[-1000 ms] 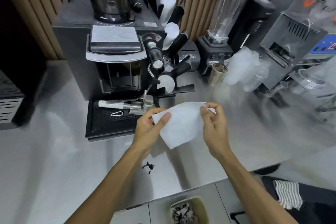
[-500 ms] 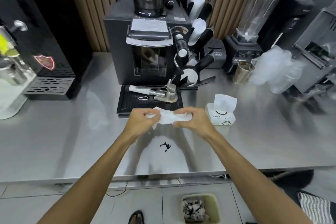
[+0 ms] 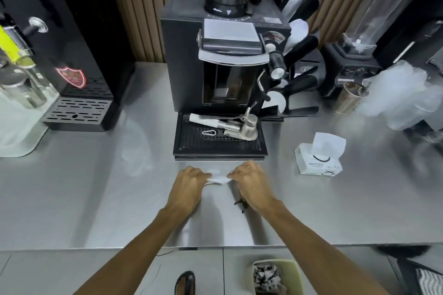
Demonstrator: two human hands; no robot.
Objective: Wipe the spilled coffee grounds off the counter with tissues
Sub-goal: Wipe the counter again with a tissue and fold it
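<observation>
The thin white tissue was a flat open sheet a second ago and a loose bunch half a second ago. It is now drawn into a narrow crumpled strip, and both hands have come down closer to the brushed steel counter, just in front of the boxy black coffee machine and its slotted black drip tray. The left hand grasps the left end of the strip with curled fingers, knuckles up. The right hand grasps the right end the same way, so only a short piece of tissue shows between them. The hands are slightly blurred, and whether the tissue touches the counter cannot be told. The small dark patch of spilled coffee grounds lay in the open between the forearms before. It now sits in front of the machine at the heel of the right hand, partly hidden by it, with the tissue just beyond it on the machine's side. A white cardboard tissue box, one sheet standing up from its slot, rests on the counter to the front right of the machine, well apart from the hands. On the drip tray lie a steel tool with a pale handle and a small metal clip. On the floor in front of the machine, below the counter edge, stands a pale bin holding crumpled scraps.
</observation>
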